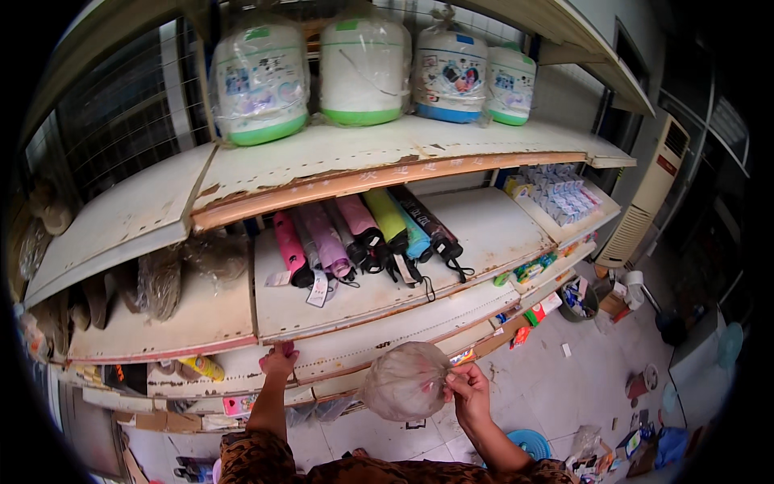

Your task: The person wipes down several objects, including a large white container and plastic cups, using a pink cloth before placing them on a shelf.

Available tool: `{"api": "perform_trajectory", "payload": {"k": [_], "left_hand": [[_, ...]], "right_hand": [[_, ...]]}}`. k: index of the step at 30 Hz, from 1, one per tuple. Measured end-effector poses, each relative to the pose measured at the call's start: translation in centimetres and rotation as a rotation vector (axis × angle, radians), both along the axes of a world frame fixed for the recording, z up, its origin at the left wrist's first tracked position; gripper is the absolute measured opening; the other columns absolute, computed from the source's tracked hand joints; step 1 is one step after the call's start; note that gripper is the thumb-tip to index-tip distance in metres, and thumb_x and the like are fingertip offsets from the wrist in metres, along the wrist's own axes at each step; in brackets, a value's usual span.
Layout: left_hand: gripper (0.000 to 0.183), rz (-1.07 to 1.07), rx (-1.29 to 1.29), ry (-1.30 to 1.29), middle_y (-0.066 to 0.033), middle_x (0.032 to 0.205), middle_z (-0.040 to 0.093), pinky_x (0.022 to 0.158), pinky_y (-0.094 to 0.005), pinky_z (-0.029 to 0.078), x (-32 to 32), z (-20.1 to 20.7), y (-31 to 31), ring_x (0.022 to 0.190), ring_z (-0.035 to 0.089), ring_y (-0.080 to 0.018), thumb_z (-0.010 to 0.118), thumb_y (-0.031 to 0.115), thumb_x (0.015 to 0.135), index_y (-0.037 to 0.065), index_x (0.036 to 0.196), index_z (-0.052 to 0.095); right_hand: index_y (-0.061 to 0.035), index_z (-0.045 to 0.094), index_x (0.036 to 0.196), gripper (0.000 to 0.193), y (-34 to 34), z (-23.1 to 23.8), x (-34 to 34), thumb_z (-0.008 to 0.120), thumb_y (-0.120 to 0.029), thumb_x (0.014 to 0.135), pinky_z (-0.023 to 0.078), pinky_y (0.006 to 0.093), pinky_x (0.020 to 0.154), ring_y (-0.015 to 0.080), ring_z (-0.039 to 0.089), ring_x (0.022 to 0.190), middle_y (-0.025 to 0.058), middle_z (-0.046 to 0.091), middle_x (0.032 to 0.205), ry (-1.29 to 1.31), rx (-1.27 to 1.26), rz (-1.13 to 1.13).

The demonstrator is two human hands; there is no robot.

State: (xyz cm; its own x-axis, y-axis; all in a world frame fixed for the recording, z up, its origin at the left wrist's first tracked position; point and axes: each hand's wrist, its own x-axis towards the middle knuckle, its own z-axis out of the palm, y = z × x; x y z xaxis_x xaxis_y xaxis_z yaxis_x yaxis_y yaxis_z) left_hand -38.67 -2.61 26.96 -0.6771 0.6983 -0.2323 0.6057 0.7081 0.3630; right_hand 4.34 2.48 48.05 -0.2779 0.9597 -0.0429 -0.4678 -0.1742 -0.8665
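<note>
A shop room with worn white shelves stands above a pale tiled floor (556,379). At the right hand (472,390), the thumb and the index finger are pressed together on the gathered neck of a round, cloudy plastic bag (405,383). The bag hangs in the air before the front edge of the lower shelf (339,355); it lies directly to the left of these fingers, its neck pointing right toward them. It is nearly round, so I see no clear long axis. The right hand is the nearer one, and the left is well apart.

The left hand (278,361) is at the lower shelf, just below the front left corner of the umbrella shelf (492,222). Its fingers are bent around a small pink thing (288,348), perhaps a cloth; how firmly, I cannot tell.

Farther out, folded umbrellas (322,238) lie side by side, their handles toward the front edge of their shelf. Above, on the top shelf (387,149), wrapped white containers (260,81) stand upright.
</note>
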Motion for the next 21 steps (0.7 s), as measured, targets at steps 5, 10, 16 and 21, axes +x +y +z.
{"api": "perform_trajectory", "payload": {"k": [5,10,16,21], "left_hand": [[0.067,0.025,-0.082,0.247,-0.0183,0.121,0.055,0.093,-0.0422,0.042,-2.0,-3.4,0.5,0.114,0.052,-0.0303,0.058,0.054,0.078,0.015,0.13,0.042],[0.043,0.028,0.222,0.135,-0.0161,0.086,0.066,0.074,-0.0447,0.051,-0.8,-0.8,-1.3,0.083,0.063,-0.0362,0.068,0.037,0.07,0.016,0.107,0.06],[0.027,0.331,0.859,-1.288,-0.005,0.082,0.062,0.073,-0.0262,0.047,3.9,5.4,-7.8,0.075,0.059,-0.0161,0.048,0.003,0.073,0.001,0.096,0.062],[0.023,0.54,0.849,-1.536,-0.0072,0.093,0.064,0.08,-0.0315,0.049,6.5,7.4,-14.7,0.084,0.062,-0.0183,0.054,0.02,0.086,0.002,0.098,0.061]], "right_hand": [[-0.0021,0.054,0.091,0.009,1.1,-0.4,-3.7,0.06,0.0,0.084,0.044,0.0237,0.052,0.0127,0.054,0.055,0.0065,0.06,0.072,0.02,-0.033,0.002],[-0.0031,0.054,0.093,0.011,1.6,-1.3,-6.1,0.06,-0.002,0.084,0.043,0.0239,0.053,0.0124,0.053,0.056,0.0047,0.058,0.071,0.042,-0.071,0.004],[-0.0044,0.053,0.092,0.01,1.4,-2.7,-7.3,0.06,-0.003,0.085,0.043,0.0246,0.057,0.0123,0.051,0.056,0.0027,0.055,0.073,0.064,-0.111,-0.041],[-0.0043,0.053,0.093,0.009,1.1,-3.7,-11.2,0.059,-0.005,0.086,0.044,0.025,0.058,0.0124,0.052,0.058,0.0028,0.056,0.073,0.099,-0.082,0.031]]}}
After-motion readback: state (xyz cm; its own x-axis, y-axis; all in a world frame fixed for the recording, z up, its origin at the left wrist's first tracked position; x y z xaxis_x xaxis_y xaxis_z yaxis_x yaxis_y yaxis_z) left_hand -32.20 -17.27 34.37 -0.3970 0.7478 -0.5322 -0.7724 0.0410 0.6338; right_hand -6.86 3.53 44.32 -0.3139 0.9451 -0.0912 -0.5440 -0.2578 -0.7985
